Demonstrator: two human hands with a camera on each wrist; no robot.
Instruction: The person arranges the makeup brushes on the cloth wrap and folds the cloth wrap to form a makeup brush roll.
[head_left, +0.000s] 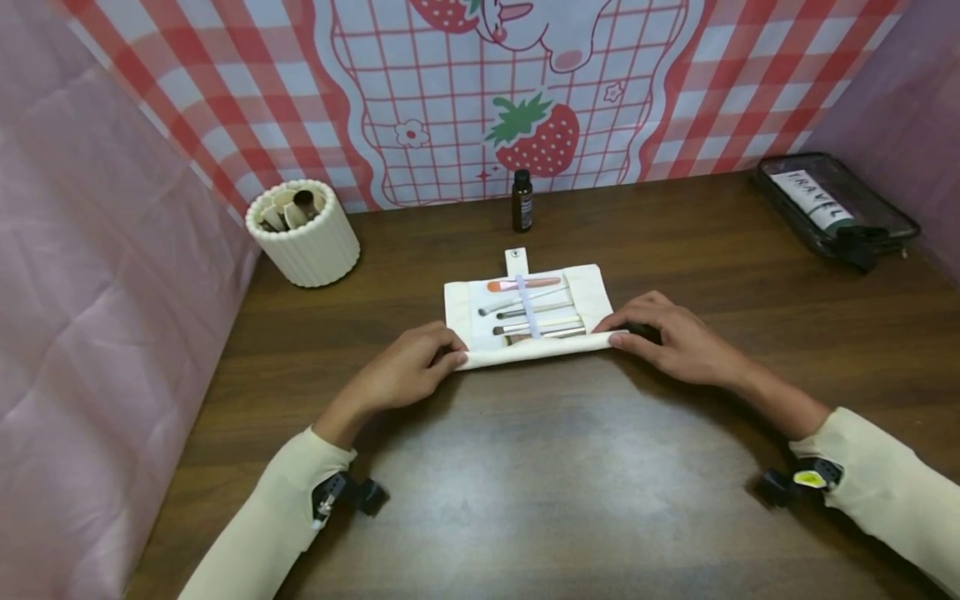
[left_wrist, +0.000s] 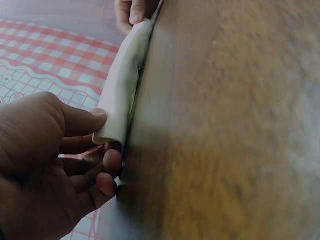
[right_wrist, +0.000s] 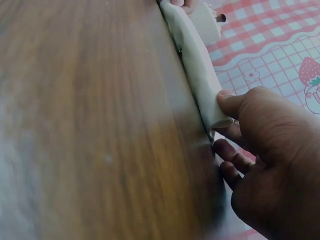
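A white brush roll (head_left: 592,287) lies on the table, its near edge rolled up into a tube. Several makeup brushes (head_left: 525,312) are tucked under a lilac strap (head_left: 527,304) on the part that lies flat. At the left end of the tube my left hand (head_left: 408,367) pinches the cloth between thumb and fingers. My right hand (head_left: 678,342) pinches the opposite end the same way. Both wrist views show the rolled edge (left_wrist: 117,90) close above the wood, with each thumb on top of it. A snap tab (head_left: 515,260) sticks out from the far edge.
A cream ribbed cup (head_left: 307,250) with several brushes stands at the back left. Behind the roll is a small dark bottle (head_left: 522,204). A black see-through pouch (head_left: 832,204) marked TRAVEL lies at the back right. A checked cloth (head_left: 262,92) hangs behind the table.
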